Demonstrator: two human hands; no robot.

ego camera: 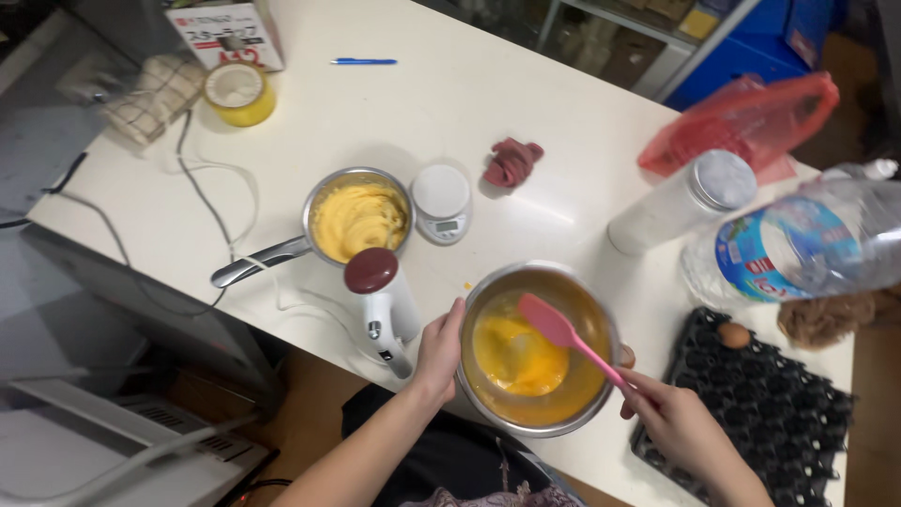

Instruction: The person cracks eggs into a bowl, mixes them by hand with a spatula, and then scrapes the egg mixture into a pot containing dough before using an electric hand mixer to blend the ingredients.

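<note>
One steel bowl (540, 349), glossy yellow batter inside, pink spatula (563, 336)

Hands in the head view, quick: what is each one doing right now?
Left hand: fingers curled on the rim of the round steel mixing bowl, steadying it.
Right hand: closed around the pink silicone spatula.

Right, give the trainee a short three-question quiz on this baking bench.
1. True or false: the left hand grips the rim of the steel bowl.
2. What does the right hand hold? A) the blue pen B) the pink spatula C) the hand mixer
3. How many eggs are visible in the black egg tray?

Key: 1 true. 2 B. 3 one, the brown egg.
</note>
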